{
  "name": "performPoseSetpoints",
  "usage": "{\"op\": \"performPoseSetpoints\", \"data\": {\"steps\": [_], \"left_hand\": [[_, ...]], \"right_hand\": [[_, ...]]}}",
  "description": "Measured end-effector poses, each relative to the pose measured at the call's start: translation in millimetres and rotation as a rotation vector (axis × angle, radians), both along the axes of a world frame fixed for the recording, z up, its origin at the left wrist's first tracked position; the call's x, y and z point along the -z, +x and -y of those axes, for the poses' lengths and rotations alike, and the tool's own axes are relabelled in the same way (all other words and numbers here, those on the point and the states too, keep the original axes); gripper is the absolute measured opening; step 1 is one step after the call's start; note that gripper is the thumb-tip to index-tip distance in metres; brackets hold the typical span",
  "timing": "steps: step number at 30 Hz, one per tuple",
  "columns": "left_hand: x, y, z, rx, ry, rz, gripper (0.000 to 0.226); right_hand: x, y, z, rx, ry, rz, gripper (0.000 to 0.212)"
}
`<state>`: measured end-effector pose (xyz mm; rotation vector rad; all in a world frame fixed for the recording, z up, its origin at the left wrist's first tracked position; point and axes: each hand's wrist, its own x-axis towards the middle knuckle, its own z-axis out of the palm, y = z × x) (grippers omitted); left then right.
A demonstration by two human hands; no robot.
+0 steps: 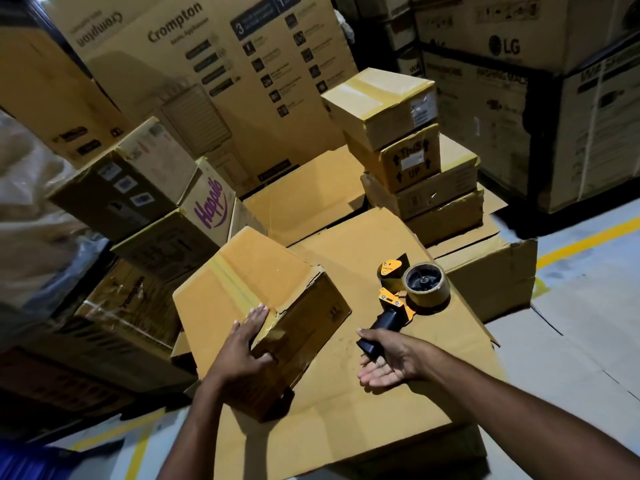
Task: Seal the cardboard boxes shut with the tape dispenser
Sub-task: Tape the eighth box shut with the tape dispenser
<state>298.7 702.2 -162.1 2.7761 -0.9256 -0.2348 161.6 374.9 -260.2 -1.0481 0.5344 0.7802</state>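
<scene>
The small cardboard box (242, 271) sits tipped on a big flattened carton (346, 410), its near corner toward the person. The left grip (242, 344) lies over that corner with fingers flat on the top and thumb down the side face, curled round nothing. To me it looks like it is there to steady the box and press down the end of the tape strip (235, 285) that runs along the top seam and over the edge.

The tape dispenser (398, 299) lies on the carton just to the right of the box, roll away from the person and black handle pointing back. The right grip (388, 362) is palm up with its fingers loose and spread. The handle's end rests against the thumb's crook, but nothing has closed round it.

Behind, 1 stack of closed boxes (408, 150) stands well apart, so I judge this box to be nearly finished
</scene>
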Motion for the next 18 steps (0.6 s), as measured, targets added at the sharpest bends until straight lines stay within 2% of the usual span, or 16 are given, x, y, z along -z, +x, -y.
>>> {"op": "performPoseSetpoints", "data": {"steps": [6,9,11,14,16,18], "left_hand": [[0.7,-0.2,1.1,-0.005,-0.039,0.001,0.104],[-1.6,-4.1,-0.3,-0.025,-0.083,-0.006,0.101],[-2.4,-7.3,0.4,-0.037,-0.137,0.004,0.098],[-2.9,-13.4,-1.6,-0.061,-0.210,0.027,0.089],[-2.2,-18.4,-2.0,-0.083,-0.240,0.056,0.082],[-1.8,-22.7,-2.5,-0.117,-0.280,0.071,0.074]], "right_hand": [[-8.2,-1.1,-14.4,-0.247,-0.029,0.130,0.065],[-27.2,3.1,-30.9,-0.303,-0.037,0.303,0.063],[-41.8,10.8,-48.4,-0.197,-0.216,0.595,0.049],[-53.9,33.2,-76.6,0.086,-0.661,1.073,0.029],[-54.3,53.1,-86.0,0.166,-0.925,1.330,0.036],[-54.0,72.6,-91.0,0.122,-1.122,1.521,0.048]]}}
